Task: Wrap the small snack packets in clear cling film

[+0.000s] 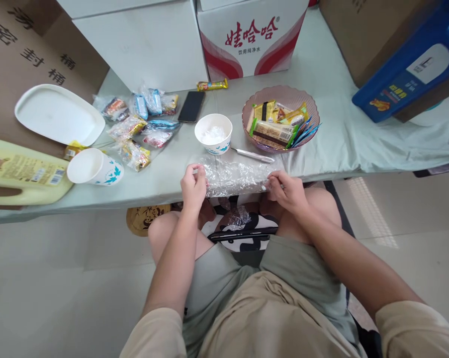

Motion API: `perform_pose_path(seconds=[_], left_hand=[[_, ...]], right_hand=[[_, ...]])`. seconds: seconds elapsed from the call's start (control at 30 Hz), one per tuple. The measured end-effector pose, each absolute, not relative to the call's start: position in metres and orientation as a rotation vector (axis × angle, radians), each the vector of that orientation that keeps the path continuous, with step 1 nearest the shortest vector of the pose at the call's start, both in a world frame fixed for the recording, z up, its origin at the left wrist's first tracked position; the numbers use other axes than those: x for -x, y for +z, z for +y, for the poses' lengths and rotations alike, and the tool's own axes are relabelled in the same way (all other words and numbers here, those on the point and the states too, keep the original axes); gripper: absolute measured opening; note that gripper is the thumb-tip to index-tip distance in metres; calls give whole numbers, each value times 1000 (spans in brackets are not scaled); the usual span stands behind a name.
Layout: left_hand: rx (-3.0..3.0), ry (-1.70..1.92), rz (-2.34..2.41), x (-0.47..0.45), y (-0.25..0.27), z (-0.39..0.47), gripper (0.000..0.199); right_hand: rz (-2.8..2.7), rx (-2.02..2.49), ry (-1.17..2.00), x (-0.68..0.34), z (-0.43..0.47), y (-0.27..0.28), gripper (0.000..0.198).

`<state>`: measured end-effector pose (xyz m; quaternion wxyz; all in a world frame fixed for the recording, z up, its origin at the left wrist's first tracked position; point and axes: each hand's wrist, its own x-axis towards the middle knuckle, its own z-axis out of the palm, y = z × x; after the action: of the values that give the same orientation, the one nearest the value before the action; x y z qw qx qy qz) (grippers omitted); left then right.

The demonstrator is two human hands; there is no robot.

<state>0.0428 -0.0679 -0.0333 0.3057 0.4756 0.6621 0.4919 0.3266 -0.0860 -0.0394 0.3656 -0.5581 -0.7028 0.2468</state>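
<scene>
Fingers [201,173] pinch clear film [237,180] at both ends

Far left on the worktop [338,141], a yellow jug [34,171] sits beside a paper cup [114,174]. Next come loose packets [128,124] and a phone [192,107], set back, probably to leave elbow room.

The left hand [193,188] pinches the film's left end between thumb and fingers. The film spans between the hands at the worktop's front edge, crinkled, likely held from both ends to keep it spread. Just behind it, a second cup [217,148] contains clear scraps [213,134], and a slim metal tool [253,155] lies near, presumably for easy reach. The right hand [288,191] pinches the film's right end, thumb against fingers.

Behind that hand, a pink bowl [284,93] gathers wrapped bars [272,132], perhaps to keep them together. A blue jug [403,69] is at the far right.
</scene>
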Motion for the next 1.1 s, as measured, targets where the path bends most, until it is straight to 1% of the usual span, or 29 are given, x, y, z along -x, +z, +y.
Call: perform_pose_path(seconds=[0.13, 0.23, 0.33, 0.47, 0.57, 0.6, 0.67, 0.8, 0.87, 0.93, 1.0, 1.1], left_hand=[[-1262, 1233, 1651, -40, -36, -68, 44], [-1285, 1147, 1544, -39, -36, -69, 52], [-1309, 1106, 1510, -40, -34, -70, 60], [-1288, 1153, 1523, -43, -30, -70, 66], [-1177, 1207, 1566, -44, -29, -68, 67], [-1134, 1214, 1584, -44, -29, -67, 67], [-1051, 1213, 1608, -43, -29, -64, 63], [-879, 1152, 1530, -38, -23, -62, 53], [-846, 1106, 1423, -36, -18, -64, 45], [-890, 1105, 1379, -37, -15, -66, 30], [-952, 1147, 1438, -38, -14, -67, 18], [-1040, 1211, 1605, -39, -18, -66, 15]], right_hand=[[-1617, 1477, 696, -327, -83, -38, 34], [-1573, 1440, 762, -326, -78, -41, 34], [-1652, 1378, 661, -325, -74, -46, 32], [-1701, 1284, 571, -327, -75, -48, 34], [-1715, 1296, 551, -328, -81, -45, 30], [-1720, 1310, 553, -328, -82, -44, 34], [-1718, 1359, 567, -327, -85, -42, 43], [-1589, 1440, 707, -323, -82, -42, 31], [-1499, 1443, 812, -323, -80, -42, 30], [-1443, 1453, 877, -322, -79, -41, 32], [-1427, 1450, 911, -323, -80, -39, 36], [-1425, 1379, 909, -324, -82, -38, 45]])
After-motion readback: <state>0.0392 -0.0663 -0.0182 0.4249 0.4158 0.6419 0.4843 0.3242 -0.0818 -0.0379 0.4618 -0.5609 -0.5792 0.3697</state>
